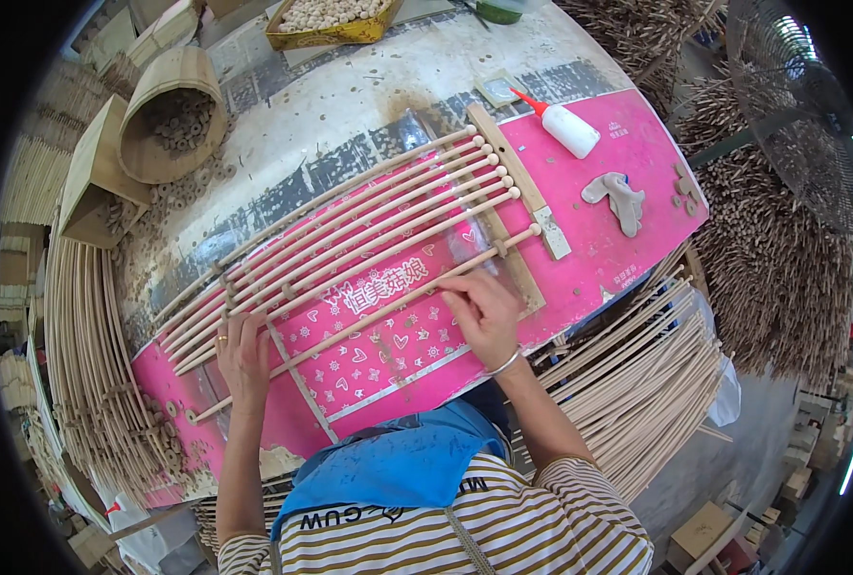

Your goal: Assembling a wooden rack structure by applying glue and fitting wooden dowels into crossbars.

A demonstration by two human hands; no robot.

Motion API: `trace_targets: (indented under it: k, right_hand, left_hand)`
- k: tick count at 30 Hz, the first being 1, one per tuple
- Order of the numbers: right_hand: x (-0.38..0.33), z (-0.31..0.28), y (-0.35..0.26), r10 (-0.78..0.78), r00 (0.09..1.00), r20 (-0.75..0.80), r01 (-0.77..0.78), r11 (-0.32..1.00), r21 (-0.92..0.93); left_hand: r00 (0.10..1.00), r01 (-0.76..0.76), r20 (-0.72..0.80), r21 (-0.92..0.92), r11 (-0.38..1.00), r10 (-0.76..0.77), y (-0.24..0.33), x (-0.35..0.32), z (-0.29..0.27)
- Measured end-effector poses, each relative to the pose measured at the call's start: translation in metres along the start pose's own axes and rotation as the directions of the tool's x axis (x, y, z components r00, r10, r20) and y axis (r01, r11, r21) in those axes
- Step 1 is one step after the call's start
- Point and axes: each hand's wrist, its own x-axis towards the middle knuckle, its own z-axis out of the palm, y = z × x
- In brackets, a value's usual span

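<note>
A pale wooden rod (369, 319) with a ball at its far right end lies slantwise across the pink mat (589, 259). My right hand (489, 311) has its thumb and index finger closed at this rod. A small wooden ring (500, 247) sits on the rod near its ball. Beyond it, several ball-ended rods (350, 235) lie side by side, their balls by a wooden stop bar (518, 172). My left hand (243, 355) is over the left ends of that row, fingers bent close together; what they grip is hidden. A loose ring (192, 415) is at the single rod's left end.
At the far left, a round wooden tub (172, 115) and a wooden box (101, 192) hold rings. A glue bottle (570, 129) and a glove (618, 201) lie right. A yellow tray (331, 21) of balls is at the back. Rod bundles (628, 383) flank the table.
</note>
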Motion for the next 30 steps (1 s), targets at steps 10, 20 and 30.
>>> trace_targets:
  k: [10, 20, 30]
  right_hand:
    - [-0.011, 0.07, -0.025, 0.263, 0.908, 0.327, -0.373, 0.862, 0.344]
    - [0.006, 0.082, -0.04, 0.485, 0.69, 0.537, -0.689, 0.214, 0.692]
    - [-0.013, 0.115, -0.06, 0.339, 0.736, 0.585, -0.674, 0.297, 0.676]
  left_hand:
    - [0.995, -0.038, -0.096, -0.004, 0.999, 0.037, 0.002, -0.006, -0.029]
    - [0.993, 0.114, 0.041, -0.272, 0.956, -0.107, 0.0, -0.039, -0.074]
    - [0.996, 0.024, 0.089, -0.522, 0.852, 0.027, 0.092, 0.018, -0.056]
